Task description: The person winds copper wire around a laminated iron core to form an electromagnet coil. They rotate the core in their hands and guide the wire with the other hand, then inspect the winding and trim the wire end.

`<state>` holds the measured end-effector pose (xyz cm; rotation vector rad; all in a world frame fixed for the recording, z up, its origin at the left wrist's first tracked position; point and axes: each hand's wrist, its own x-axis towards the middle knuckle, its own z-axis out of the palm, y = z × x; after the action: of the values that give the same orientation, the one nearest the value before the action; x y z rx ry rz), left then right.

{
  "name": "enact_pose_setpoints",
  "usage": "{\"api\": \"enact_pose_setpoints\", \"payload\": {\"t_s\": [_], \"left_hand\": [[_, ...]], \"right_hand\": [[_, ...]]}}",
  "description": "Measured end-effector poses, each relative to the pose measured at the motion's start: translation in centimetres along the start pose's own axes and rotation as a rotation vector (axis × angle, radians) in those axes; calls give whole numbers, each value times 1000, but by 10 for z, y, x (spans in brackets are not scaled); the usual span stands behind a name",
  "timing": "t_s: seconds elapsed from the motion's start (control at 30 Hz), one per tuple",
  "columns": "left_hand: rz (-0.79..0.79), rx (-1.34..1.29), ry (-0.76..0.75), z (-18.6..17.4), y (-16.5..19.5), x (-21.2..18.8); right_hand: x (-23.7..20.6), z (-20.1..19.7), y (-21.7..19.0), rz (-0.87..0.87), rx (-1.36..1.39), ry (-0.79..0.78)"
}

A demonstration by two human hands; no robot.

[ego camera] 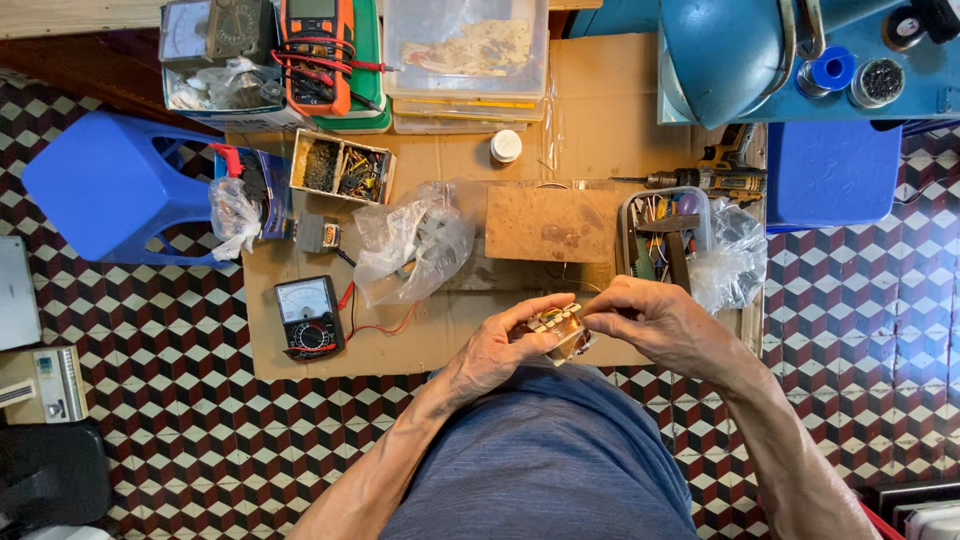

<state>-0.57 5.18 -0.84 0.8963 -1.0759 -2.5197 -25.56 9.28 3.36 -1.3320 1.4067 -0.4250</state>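
Observation:
My left hand [497, 352] grips a small transformer [558, 327] with copper windings and a pale core, held above the front edge of the cardboard sheet [440, 340]. My right hand [655, 320] meets it from the right, fingertips pinching at the top of the transformer. Both hands hover over my lap, just in front of a brown wooden block [550, 224].
On the cardboard lie an analog multimeter [309, 316] with red leads, a crumpled clear plastic bag [412, 240], a tray of small parts [342, 167], a clear tub of tools [665, 235] and a cordless drill [705, 179]. An orange digital meter [318, 50] and plastic boxes [468, 55] sit behind. A blue stool [110, 185] stands left.

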Motion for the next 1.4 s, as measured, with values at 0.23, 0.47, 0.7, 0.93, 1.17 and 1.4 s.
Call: {"api": "enact_pose_setpoints", "payload": {"t_s": [0.23, 0.47, 0.7, 0.93, 1.17, 1.4], "left_hand": [[128, 144, 55, -2, 12, -3], [159, 104, 50, 4, 12, 0], [168, 246, 74, -1, 22, 2], [89, 261, 25, -9, 28, 10], [82, 302, -83, -19, 41, 12], [71, 374, 14, -10, 39, 16]], "right_hand": [[-3, 14, 0, 129, 25, 190], [-5, 29, -3, 232, 405, 296], [4, 38, -9, 209, 449, 386], [7, 39, -11, 196, 398, 365], [10, 40, -11, 173, 433, 355], [9, 47, -16, 192, 314, 413]]}}
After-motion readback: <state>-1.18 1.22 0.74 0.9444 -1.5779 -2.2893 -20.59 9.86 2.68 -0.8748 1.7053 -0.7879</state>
